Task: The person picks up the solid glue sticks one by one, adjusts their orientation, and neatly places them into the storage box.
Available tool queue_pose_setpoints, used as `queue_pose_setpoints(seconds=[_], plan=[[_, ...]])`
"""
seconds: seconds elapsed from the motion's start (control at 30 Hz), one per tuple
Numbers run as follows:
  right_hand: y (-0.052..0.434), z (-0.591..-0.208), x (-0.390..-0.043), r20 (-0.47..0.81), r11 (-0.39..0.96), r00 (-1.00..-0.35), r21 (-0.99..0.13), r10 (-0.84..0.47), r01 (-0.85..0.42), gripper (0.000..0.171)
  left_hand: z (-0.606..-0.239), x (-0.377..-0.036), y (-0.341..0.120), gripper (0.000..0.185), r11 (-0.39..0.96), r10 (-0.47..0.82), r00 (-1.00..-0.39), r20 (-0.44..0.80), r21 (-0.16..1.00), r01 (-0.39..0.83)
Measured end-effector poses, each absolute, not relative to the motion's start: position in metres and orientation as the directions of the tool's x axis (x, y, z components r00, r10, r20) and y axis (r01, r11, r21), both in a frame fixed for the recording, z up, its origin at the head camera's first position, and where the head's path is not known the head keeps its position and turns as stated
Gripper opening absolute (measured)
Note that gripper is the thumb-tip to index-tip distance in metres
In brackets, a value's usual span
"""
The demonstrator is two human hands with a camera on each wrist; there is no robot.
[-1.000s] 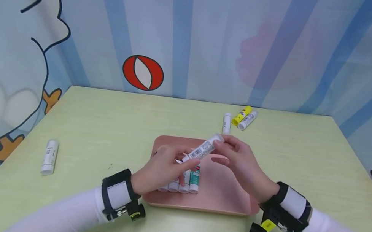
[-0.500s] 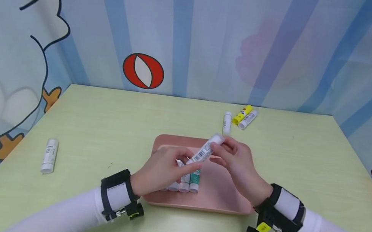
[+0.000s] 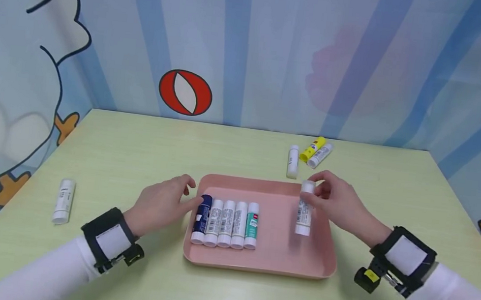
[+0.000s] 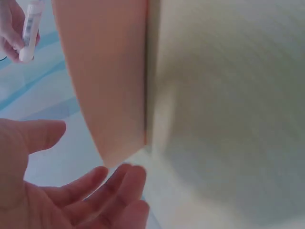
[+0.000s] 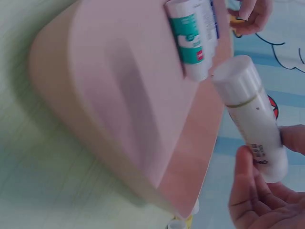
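My right hand (image 3: 341, 201) pinches a white glue stick (image 3: 304, 214) by its upper end, above the right part of a pink tray (image 3: 273, 253). The right wrist view shows that glue stick (image 5: 252, 119) between thumb and fingers, apart from the tray. Empty, my left hand (image 3: 163, 205) hovers at the tray's left edge, thumb and fingers spread apart. Beside its thumb a dark blue glue stick (image 3: 202, 217) lies in the tray. Several white glue sticks (image 3: 226, 222) and one green-and-white glue stick (image 3: 251, 225) continue that row rightward.
Behind the tray lie a white glue stick (image 3: 293, 161), a yellow glue stick (image 3: 313, 149) and another white one. A further white glue stick (image 3: 64, 201) lies far left on the table (image 3: 142, 149). A printed backdrop (image 3: 274, 50) rises along the back edge.
My left hand has let go of the white glue stick and drawn back left, uncovering the row. My right hand has carried that stick rightward and turned it nearly upright in the head view.
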State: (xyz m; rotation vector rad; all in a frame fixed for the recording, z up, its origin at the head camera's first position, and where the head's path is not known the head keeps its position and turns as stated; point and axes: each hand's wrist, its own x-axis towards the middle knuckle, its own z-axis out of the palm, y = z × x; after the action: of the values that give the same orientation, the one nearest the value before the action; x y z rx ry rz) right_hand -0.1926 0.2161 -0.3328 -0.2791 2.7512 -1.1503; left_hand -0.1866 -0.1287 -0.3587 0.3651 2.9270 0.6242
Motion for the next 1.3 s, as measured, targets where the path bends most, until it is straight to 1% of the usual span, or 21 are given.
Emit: queue_pose_setpoints(seconds=[0.1,0.2,0.3,0.37,0.5,0.57,0.7,0.77,0.9,1.07,1.2,1.3], plan=[[0.219,-0.337,-0.193,-0.121,0.754,-0.96,-0.647,-0.252,-0.116,0.041,-0.365,-0.189,-0.132,0.026,0.891,0.263,-0.955,-0.136,0.413,0.186],[0.218,-0.342,-0.192,-0.179,0.791,-0.949,-0.603,-0.26,-0.103,0.038,-0.371,-0.188,-0.133,0.021,0.883,0.286,-0.945,-0.16,0.427,0.195],[0.217,-0.348,-0.191,-0.207,0.819,-0.944,-0.565,-0.256,-0.098,0.035,-0.376,-0.187,-0.131,0.026,0.872,0.299,-0.942,-0.153,0.445,0.205],[0.216,-0.351,-0.191,-0.204,0.834,-0.946,-0.541,-0.252,-0.105,0.033,-0.377,-0.187,-0.129,0.03,0.87,0.297,-0.943,-0.148,0.449,0.203],[0.213,-0.355,-0.19,-0.213,0.862,-0.949,-0.497,-0.233,-0.1,0.037,-0.379,-0.187,-0.127,0.032,0.879,0.282,-0.947,-0.153,0.436,0.192],[0.212,-0.356,-0.189,-0.195,0.888,-0.95,-0.44,-0.243,-0.137,0.04,-0.379,-0.188,-0.126,0.031,0.881,0.283,-0.947,-0.153,0.432,0.194],[0.212,-0.358,-0.187,-0.092,0.936,-0.95,-0.223,-0.299,-0.273,0.042,-0.379,-0.189,-0.126,0.029,0.884,0.282,-0.947,-0.155,0.426,0.193],[0.213,-0.36,-0.187,-0.041,0.941,-0.946,-0.128,-0.322,-0.315,0.041,-0.379,-0.19,-0.125,0.029,0.886,0.281,-0.947,-0.156,0.421,0.194],[0.215,-0.364,-0.188,0.005,0.936,-0.937,-0.052,-0.348,-0.348,0.039,-0.379,-0.19,-0.125,0.028,0.889,0.279,-0.947,-0.159,0.415,0.192],[0.216,-0.37,-0.189,0.03,0.926,-0.926,0.038,-0.377,-0.376,0.039,-0.377,-0.189,-0.126,0.029,0.888,0.281,-0.949,-0.144,0.414,0.2],[0.217,-0.372,-0.189,0.032,0.925,-0.926,0.064,-0.376,-0.373,0.041,-0.375,-0.188,-0.126,0.029,0.889,0.277,-0.95,-0.143,0.413,0.197],[0.217,-0.372,-0.189,0.038,0.925,-0.926,0.061,-0.377,-0.374,0.041,-0.374,-0.187,-0.125,0.029,0.89,0.274,-0.951,-0.143,0.413,0.195]])
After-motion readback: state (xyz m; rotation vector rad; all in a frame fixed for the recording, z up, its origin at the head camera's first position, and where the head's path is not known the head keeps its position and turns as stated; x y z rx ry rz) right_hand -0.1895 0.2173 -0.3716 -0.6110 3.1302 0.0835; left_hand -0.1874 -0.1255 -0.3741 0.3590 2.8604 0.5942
